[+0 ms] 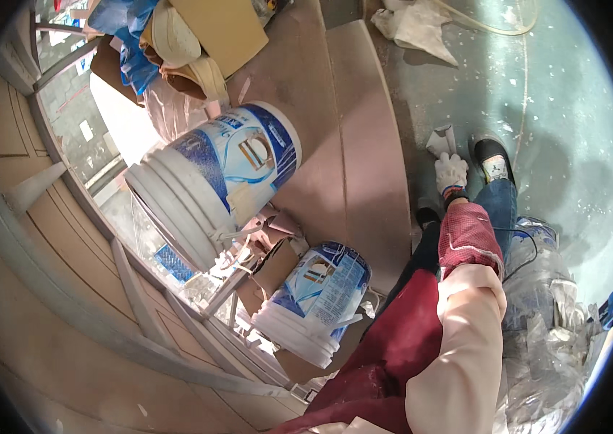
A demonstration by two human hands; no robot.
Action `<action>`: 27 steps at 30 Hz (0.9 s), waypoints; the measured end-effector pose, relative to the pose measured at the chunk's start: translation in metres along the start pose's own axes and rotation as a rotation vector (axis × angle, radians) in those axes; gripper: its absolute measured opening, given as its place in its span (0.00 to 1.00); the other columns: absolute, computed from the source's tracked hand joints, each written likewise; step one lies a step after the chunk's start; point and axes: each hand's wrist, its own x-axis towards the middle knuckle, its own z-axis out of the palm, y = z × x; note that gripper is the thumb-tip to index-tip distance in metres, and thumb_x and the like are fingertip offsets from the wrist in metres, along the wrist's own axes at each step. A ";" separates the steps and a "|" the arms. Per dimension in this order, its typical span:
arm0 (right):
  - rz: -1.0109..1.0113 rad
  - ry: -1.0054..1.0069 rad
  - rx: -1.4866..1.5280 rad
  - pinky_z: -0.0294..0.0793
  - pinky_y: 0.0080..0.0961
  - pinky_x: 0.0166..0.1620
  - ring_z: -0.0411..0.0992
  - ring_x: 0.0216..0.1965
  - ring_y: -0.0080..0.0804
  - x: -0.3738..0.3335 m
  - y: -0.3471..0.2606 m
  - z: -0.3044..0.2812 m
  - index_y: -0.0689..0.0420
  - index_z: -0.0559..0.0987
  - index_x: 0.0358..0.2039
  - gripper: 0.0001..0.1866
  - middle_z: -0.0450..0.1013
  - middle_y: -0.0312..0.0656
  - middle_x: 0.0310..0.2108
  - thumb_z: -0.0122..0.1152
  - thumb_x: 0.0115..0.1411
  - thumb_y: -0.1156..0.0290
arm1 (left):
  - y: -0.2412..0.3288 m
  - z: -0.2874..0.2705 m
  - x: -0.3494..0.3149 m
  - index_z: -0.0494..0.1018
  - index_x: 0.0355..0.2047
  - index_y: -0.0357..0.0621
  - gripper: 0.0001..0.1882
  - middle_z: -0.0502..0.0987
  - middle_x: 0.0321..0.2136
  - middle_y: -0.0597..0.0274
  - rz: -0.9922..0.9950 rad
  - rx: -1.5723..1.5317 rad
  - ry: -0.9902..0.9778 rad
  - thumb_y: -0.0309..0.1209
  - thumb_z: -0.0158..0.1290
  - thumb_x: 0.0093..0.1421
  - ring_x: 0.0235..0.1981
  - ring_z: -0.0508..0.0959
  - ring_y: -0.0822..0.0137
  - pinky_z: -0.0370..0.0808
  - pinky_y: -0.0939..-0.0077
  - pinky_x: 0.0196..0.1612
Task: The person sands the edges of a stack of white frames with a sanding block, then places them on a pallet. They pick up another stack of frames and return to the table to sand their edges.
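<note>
My right hand (pixel 451 173), in a white glove, reaches down near my shoes. Its fingers are closed on a small, pale grey, flat piece that looks like a folded sheet (pixel 441 139); its exact kind is unclear. The piece is just above the greenish floor. A dark band with coloured strands circles the wrist, below a red checked sleeve cover. One black shoe (pixel 493 160) stands to the right of the hand, and part of the other shows at its lower left. My left hand is out of view.
A large white-and-blue bucket (pixel 198 181) lies tilted at the left, with a second bucket (pixel 314 296) below it. Cardboard and blue bags (pixel 133 43) are heaped at upper left. Crumpled clear plastic (pixel 545 347) is at lower right, and a pale cloth-like scrap (pixel 416 27) at the top.
</note>
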 end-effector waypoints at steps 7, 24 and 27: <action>-0.192 0.309 0.347 0.72 0.41 0.41 0.71 0.43 0.47 -0.004 0.003 -0.064 0.52 0.79 0.39 0.10 0.71 0.41 0.42 0.58 0.55 0.71 | -0.038 -0.036 -0.061 0.70 0.51 0.34 0.33 0.79 0.39 0.47 -0.121 -0.030 0.040 0.42 0.63 0.50 0.38 0.80 0.54 0.77 0.66 0.42; -1.199 0.947 1.056 0.62 0.35 0.61 0.67 0.56 0.47 -0.502 -0.061 -0.560 0.75 0.73 0.48 0.27 0.69 0.57 0.53 0.43 0.61 0.62 | -0.227 0.000 -0.410 0.70 0.51 0.35 0.35 0.80 0.42 0.45 -0.161 -0.602 0.221 0.41 0.67 0.46 0.44 0.79 0.55 0.73 0.66 0.51; -0.727 0.719 0.616 0.66 0.34 0.58 0.70 0.53 0.42 -0.569 -0.106 -0.563 0.69 0.75 0.50 0.21 0.73 0.52 0.49 0.50 0.60 0.68 | -0.238 0.015 -0.414 0.71 0.53 0.42 0.35 0.79 0.44 0.45 -0.157 -0.606 0.281 0.44 0.66 0.46 0.47 0.78 0.51 0.73 0.64 0.51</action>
